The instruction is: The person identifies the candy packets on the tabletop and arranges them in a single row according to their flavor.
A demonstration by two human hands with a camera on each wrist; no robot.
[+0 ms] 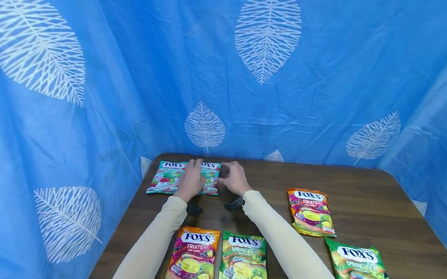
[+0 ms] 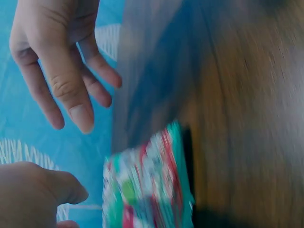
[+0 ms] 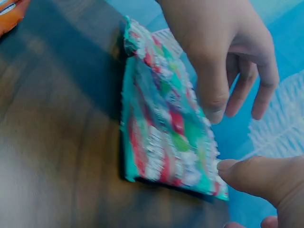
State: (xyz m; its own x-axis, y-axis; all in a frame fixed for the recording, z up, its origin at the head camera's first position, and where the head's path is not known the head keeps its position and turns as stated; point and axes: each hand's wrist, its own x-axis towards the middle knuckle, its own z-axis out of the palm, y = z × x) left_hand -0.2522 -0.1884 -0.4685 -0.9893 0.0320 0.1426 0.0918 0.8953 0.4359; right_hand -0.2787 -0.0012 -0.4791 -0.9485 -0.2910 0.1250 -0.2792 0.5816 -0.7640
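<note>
Orange packet [image 1: 193, 260], teal packets [image 1: 166, 178] beyond

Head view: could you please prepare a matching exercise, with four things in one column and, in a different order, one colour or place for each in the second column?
Things:
1. Mint Blossom bags
2. Spring Tea bags
3. Fruits bags
4. Curtain

Colours or places:
A. Blue with white leaf patterns
B. Orange at the top, with purple-red below
C. Near the far left corner of the table
D. Mostly green

Right pairs: 1-C, 2-D, 3-B, 4-A.
</note>
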